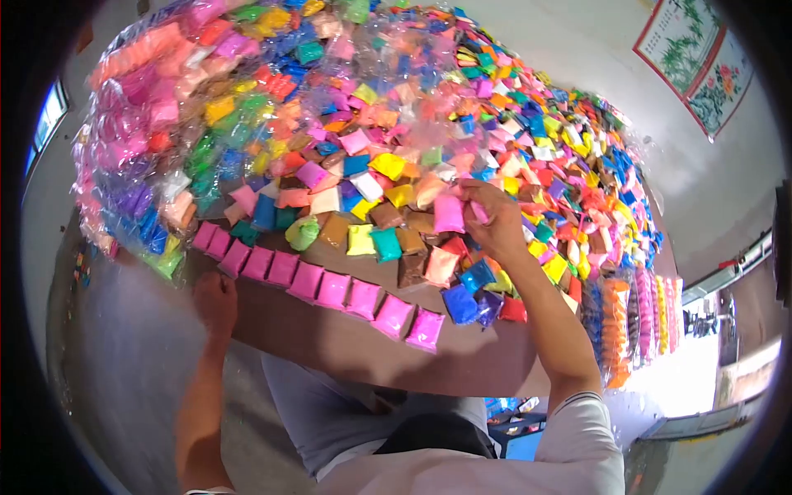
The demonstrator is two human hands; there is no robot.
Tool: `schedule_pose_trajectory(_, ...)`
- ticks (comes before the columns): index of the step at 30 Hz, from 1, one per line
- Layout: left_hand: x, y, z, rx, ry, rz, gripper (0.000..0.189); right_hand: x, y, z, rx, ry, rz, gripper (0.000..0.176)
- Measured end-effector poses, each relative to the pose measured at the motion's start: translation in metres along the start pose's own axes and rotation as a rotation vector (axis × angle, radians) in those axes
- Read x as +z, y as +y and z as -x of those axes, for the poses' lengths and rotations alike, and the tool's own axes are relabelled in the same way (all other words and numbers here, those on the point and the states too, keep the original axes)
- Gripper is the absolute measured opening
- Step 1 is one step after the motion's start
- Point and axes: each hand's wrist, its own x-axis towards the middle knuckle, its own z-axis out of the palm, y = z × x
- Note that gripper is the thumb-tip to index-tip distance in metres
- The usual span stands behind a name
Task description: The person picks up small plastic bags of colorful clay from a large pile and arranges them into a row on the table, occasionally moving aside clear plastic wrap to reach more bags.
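A row of small pink packets (333,290) runs along the front of the brown table (487,363), slanting down to the right. My right hand (497,221) is closed at the near edge of the heap, with a pink packet (450,213) at its fingertips. Another bit of pink shows between the fingers and palm. My left hand (216,299) is curled into a fist by the table's left edge, just below the row's left end. Whatever it may hold is hidden.
A large heap of packets in many colours (495,124) covers the table's back. Clear plastic bags of packets (140,132) are piled at the left. Long strips of packets (616,322) hang at the right edge. A blue container (524,445) is below the table.
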Motion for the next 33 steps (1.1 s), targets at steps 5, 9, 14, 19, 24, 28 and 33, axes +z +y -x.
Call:
schedule_pose_trajectory(5, 0.006, -0.005, 0.001, 0.044, 0.018, 0.057, 0.020, -0.038, 0.024, 0.042, 0.132, -0.072, 0.048, 0.021)
schedule_pose_trajectory(9, -0.002, 0.003, -0.002, 0.109, 0.086, 0.053, 0.022, -0.052, 0.051, 0.070, 0.509, -0.201, -0.371, 0.034)
schedule_pose_trajectory(14, -0.007, 0.005, -0.001, 0.099, 0.061, 0.039, 0.023, -0.078, 0.071, 0.097, 0.930, -0.001, -0.779, 0.056)
schedule_pose_trajectory(19, 0.003, -0.004, -0.002, 0.074, 0.030, 0.055, 0.024, -0.101, 0.072, 0.114, 1.125, 0.150, -0.902, 0.057)
schedule_pose_trajectory(24, 0.007, -0.007, -0.001, 0.102, 0.067, 0.086, 0.026, -0.110, 0.080, 0.132, 1.010, 0.177, -0.723, 0.034)
schedule_pose_trajectory(28, 0.001, -0.001, 0.000, 0.081, 0.050, 0.096, 0.026, -0.111, 0.083, 0.131, 0.893, 0.151, -0.641, 0.026)
schedule_pose_trajectory(33, 0.004, -0.009, -0.001, 0.085, 0.005, 0.098, 0.027, -0.116, 0.072, 0.129, 0.902, 0.256, -0.451, 0.020)
